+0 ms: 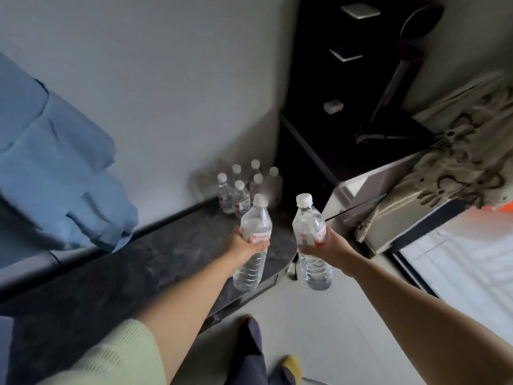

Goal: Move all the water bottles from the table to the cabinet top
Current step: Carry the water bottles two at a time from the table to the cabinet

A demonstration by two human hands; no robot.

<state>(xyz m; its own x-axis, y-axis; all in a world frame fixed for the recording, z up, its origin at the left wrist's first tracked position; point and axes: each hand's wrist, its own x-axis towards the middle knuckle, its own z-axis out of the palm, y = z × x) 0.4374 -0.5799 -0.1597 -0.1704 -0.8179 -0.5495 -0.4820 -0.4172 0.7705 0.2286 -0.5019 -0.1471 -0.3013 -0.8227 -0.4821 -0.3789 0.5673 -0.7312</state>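
My left hand (244, 244) grips a clear water bottle (254, 226) with a white cap and red label, held upright over the end of a dark marble surface (166, 257). A second, matching water bottle (308, 220) is held upright in my right hand (330, 247), just past the surface's rounded end and above the floor. Several more water bottles (241, 187) stand clustered at the surface's far end against the wall, a little beyond both held bottles. Which piece of furniture is the table and which the cabinet, I cannot tell.
A blue cloth (52, 162) hangs on the left above the surface. A tall black unit with drawers (344, 79) stands behind the bottles. A grey box (369, 195) draped with patterned fabric (455, 162) sits on the right. Pale floor (333, 329) lies below.
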